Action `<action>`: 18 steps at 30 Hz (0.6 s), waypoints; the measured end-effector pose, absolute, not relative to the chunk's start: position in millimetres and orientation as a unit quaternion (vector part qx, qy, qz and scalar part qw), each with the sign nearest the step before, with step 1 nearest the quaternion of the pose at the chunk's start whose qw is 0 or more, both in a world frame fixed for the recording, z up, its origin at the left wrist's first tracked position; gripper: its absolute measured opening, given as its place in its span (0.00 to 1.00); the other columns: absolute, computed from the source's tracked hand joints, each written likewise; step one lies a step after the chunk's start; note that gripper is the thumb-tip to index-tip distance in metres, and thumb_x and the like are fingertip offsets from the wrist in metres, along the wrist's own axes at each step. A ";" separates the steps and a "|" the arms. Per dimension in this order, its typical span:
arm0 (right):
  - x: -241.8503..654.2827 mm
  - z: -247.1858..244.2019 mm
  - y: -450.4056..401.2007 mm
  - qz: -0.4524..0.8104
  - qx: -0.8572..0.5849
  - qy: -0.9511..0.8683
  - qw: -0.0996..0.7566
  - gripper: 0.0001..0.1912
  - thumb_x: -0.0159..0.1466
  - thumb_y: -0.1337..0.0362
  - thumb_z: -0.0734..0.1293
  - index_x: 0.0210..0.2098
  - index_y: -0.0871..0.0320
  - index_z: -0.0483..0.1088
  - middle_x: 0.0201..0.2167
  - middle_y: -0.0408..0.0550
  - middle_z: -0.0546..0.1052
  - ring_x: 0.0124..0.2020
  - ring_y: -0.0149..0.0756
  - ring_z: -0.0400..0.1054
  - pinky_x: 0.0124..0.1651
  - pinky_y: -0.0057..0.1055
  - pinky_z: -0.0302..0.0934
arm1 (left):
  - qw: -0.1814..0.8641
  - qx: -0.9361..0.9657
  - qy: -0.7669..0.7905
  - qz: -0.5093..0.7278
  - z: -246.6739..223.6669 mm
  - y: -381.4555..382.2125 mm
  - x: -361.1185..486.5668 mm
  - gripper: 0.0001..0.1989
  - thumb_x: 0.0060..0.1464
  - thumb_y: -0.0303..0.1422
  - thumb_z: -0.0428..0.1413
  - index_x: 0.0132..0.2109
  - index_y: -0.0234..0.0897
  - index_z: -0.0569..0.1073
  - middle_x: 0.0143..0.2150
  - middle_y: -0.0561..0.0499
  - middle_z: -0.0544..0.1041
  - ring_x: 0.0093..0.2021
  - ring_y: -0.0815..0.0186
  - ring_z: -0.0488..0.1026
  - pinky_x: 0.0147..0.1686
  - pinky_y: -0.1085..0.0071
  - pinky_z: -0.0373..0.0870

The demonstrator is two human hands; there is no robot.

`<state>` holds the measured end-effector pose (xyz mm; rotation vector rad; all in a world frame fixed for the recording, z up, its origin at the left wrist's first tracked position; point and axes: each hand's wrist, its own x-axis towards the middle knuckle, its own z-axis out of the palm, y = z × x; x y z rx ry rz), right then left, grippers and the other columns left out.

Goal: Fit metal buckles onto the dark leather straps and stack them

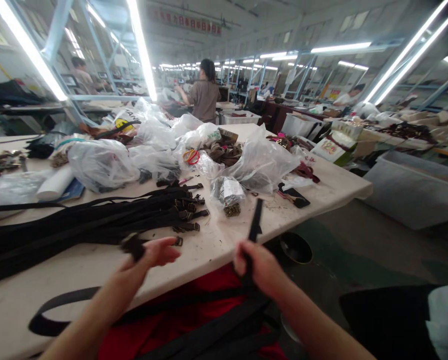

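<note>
Strap (pixel 257 217) is clenched in the right grip (pixel 260 265), a blurred buckled end (pixel 133 246) in the left grip (pixel 152 256); the slack loop (pixel 47 327) could snag.

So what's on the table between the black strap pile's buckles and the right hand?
Only pale, lightly speckled tabletop lies between the strap buckles and the right hand, as the head view shows.

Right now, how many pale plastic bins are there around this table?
3: one bin beyond the table, another bin just right of it, the largest bin at far right. Others may be hidden.
</note>
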<state>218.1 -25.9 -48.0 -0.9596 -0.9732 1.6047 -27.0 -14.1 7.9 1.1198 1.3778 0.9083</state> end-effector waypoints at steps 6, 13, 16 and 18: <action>157.1 -58.3 -21.1 0.645 -0.298 -0.682 0.170 0.14 0.57 0.54 0.62 0.32 0.60 0.68 0.23 0.41 0.70 0.24 0.28 0.64 0.30 0.25 0.59 | 0.641 0.430 0.539 0.337 -19.1 -7.7 26.0 0.24 0.47 0.48 0.52 0.45 0.34 0.68 0.17 0.58 0.64 0.16 0.72 0.59 0.16 0.76 0.57; 249.5 -83.9 88.4 0.298 -0.656 -0.654 0.230 0.09 0.59 0.62 0.61 0.36 0.59 0.68 0.37 0.52 0.73 0.39 0.37 0.65 0.42 0.31 0.56 | 0.596 0.444 0.582 0.330 -32.7 -5.2 -1.3 0.23 0.48 0.49 0.51 0.43 0.35 0.64 0.11 0.63 0.56 0.14 0.73 0.52 0.19 0.76 0.54; 262.9 -103.4 120.0 0.250 -0.698 -0.622 0.253 0.05 0.59 0.67 0.61 0.32 0.61 0.67 0.34 0.55 0.72 0.41 0.40 0.64 0.43 0.34 0.53 | 0.611 0.471 0.559 0.304 -34.5 0.1 6.5 0.20 0.45 0.50 0.51 0.34 0.36 0.65 0.14 0.58 0.64 0.18 0.71 0.60 0.23 0.74 0.58; 267.9 -111.8 127.5 0.241 -0.703 -0.611 0.273 0.03 0.57 0.67 0.62 0.29 0.60 0.66 0.32 0.53 0.72 0.40 0.40 0.64 0.42 0.33 0.53 | 0.628 0.485 0.536 0.289 -37.1 3.1 8.7 0.20 0.43 0.51 0.51 0.31 0.36 0.63 0.19 0.54 0.69 0.20 0.69 0.64 0.24 0.73 0.60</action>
